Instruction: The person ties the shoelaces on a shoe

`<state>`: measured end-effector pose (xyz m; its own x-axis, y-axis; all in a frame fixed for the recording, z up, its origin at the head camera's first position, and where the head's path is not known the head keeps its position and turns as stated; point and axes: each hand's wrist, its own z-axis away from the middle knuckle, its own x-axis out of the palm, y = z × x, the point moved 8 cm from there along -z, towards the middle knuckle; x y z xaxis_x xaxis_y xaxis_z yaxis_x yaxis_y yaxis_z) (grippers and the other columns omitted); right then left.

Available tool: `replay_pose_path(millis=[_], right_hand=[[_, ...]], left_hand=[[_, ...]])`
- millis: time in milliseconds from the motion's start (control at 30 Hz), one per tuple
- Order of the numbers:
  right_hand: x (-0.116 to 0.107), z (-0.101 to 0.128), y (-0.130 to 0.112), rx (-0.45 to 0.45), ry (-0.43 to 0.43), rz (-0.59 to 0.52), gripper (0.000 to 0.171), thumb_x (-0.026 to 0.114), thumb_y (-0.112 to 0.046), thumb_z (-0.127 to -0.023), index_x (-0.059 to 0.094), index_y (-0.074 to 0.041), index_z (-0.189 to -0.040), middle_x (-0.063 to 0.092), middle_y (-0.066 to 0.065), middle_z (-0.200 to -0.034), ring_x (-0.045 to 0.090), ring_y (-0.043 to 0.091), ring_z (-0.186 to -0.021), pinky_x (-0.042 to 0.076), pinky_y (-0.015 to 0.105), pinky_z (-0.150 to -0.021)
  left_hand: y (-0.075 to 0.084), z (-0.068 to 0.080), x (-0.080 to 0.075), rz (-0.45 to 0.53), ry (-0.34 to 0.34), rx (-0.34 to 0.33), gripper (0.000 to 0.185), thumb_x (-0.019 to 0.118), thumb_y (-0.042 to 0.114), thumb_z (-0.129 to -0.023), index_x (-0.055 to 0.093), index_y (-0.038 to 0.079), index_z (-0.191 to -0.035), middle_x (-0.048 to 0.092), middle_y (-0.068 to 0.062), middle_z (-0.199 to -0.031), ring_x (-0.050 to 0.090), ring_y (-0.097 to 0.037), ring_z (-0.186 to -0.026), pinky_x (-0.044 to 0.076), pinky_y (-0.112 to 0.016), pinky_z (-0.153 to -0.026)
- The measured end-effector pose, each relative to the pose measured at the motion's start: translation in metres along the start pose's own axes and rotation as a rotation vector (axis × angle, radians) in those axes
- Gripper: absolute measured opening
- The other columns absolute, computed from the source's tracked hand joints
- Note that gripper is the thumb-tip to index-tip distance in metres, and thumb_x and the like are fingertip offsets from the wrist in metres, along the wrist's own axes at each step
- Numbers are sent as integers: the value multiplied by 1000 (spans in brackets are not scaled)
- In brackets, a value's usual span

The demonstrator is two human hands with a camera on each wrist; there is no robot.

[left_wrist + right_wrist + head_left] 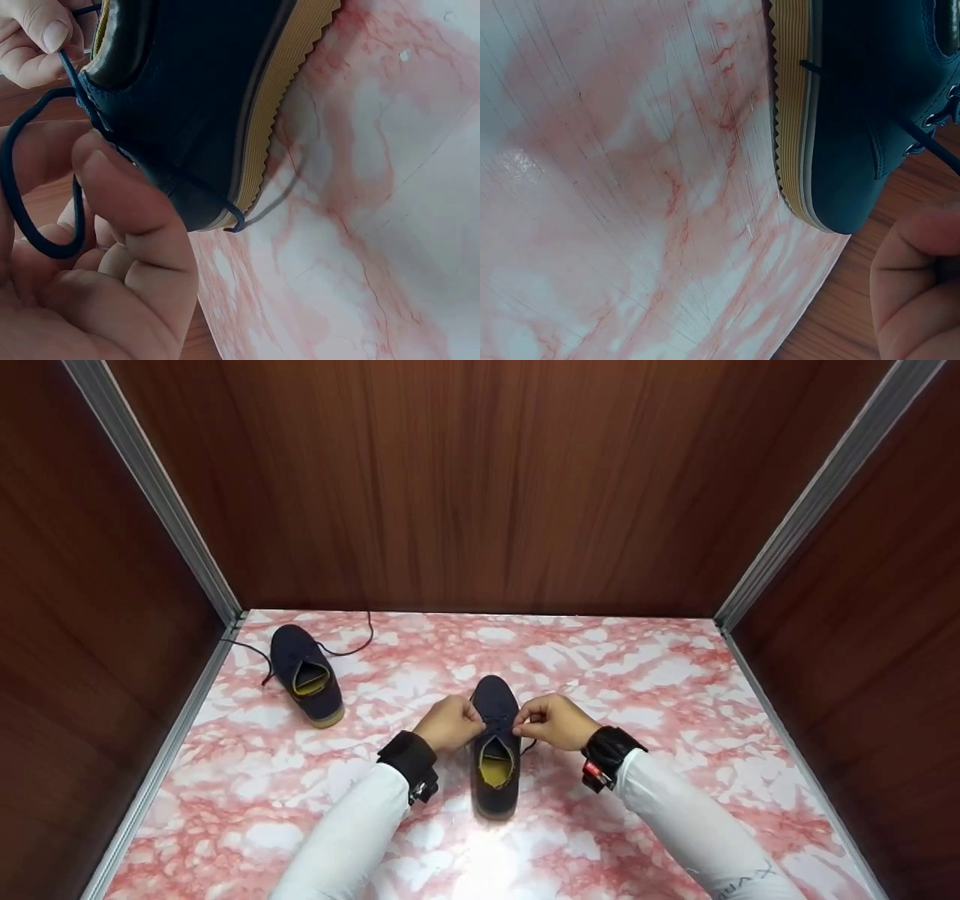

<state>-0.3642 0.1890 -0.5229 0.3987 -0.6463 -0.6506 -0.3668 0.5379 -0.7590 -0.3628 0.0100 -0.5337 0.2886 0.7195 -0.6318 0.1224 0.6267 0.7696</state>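
A dark navy lace-up shoe [493, 697] with a yellow lining stands upright on the surface, toe pointing away from me. My left hand [450, 722] is at the left of its lacing and pinches the dark blue shoelace [21, 231], which forms a loop over the fingers in the left wrist view. From the right side my right hand [556, 721] pinches another part of the lace between thumb and finger. In the right wrist view, the right hand [919, 285] shows only partly, its grip cut off by the frame edge. A lace end hangs down the shoe's side over the tan, ridged sole [281, 82].
A second navy shoe [294, 649] stands at the back left, its laces [360, 649] untied and spread to both sides. Brown wood-look panels [480, 495] enclose the back and sides. Red and white marbled sheeting [637, 825] covers the surface.
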Motion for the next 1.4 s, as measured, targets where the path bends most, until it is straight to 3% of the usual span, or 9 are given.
replay_pose_path(millis=[333, 600, 867, 1067, 1233, 1400], right_hand=[[-1, 0, 4, 31, 53, 21, 5, 80, -17, -92, 79, -14, -88, 58, -9, -67, 45, 0, -59, 36, 17, -56], [2, -4, 3, 13, 158, -6, 10, 81, -15, -91, 78, -10, -83, 72, 4, -76, 53, -1, -63, 41, 15, -59], [5, -7, 2, 58, 197, 57, 22, 83, -22, -90, 74, -11, -73, 64, -7, -66, 50, 0, -60, 39, 16, -58], [6, -6, 0, 64, 125, 89, 12, 74, -17, -97, 79, -9, -89, 74, 7, -77, 55, 2, -62, 44, 17, -59], [7, -2, 0, 68, 54, 45, 19, 61, -6, -103, 78, -2, -111, 76, 19, -89, 59, 6, -62, 48, 18, -57], [4, -1, 0, 54, 87, -16, 10, 69, -7, -99, 78, -3, -103, 78, 17, -87, 69, 29, -62, 52, 19, -54]], left_hand=[[5, 2, 3, 13, 20, 48, 9, 64, 16, -95, 68, 9, -90, 61, 4, -82, 57, -10, -75, 49, -26, -74], [2, 3, 8, 92, 9, 59, 10, 62, 17, -100, 67, 9, -96, 59, 5, -78, 57, -8, -67, 46, -22, -65], [2, 5, 8, 117, 63, 104, 8, 65, 13, -101, 65, 9, -95, 63, 0, -82, 57, -8, -65, 48, -23, -64], [0, 6, 7, 108, 95, 106, 7, 66, 13, -101, 65, 10, -94, 66, -3, -88, 56, -9, -70, 48, -25, -68], [0, 7, 7, 111, 110, 105, 7, 66, 13, -100, 65, 9, -94, 65, -3, -87, 56, -10, -74, 49, -26, -70], [2, 8, 7, 91, 129, 120, 7, 67, 14, -100, 66, 10, -95, 66, -2, -89, 57, -11, -80, 50, -29, -76]])
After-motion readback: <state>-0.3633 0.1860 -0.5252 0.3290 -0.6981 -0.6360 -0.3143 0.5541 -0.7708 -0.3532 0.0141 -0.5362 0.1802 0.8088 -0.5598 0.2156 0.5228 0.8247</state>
